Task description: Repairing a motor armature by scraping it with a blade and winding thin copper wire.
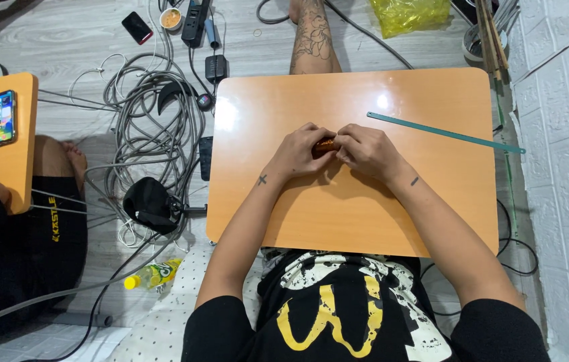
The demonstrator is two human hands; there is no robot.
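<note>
I see a glossy orange counter [338, 221]; a long green ruler [445, 133] lies flat toward its two o'clock corner.

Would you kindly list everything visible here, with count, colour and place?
small object: one, orange-brown, held between both hands
table: one, orange, centre
long strip: one, teal, right on the table
cables: many, grey, floor at left
phone: one, bright screen, on the side table at far left
second phone: one, dark, floor at top left
bottle: one, yellow-green, floor at lower left
plastic bag: one, yellow, top
left hand: on the object
right hand: on the object
</note>
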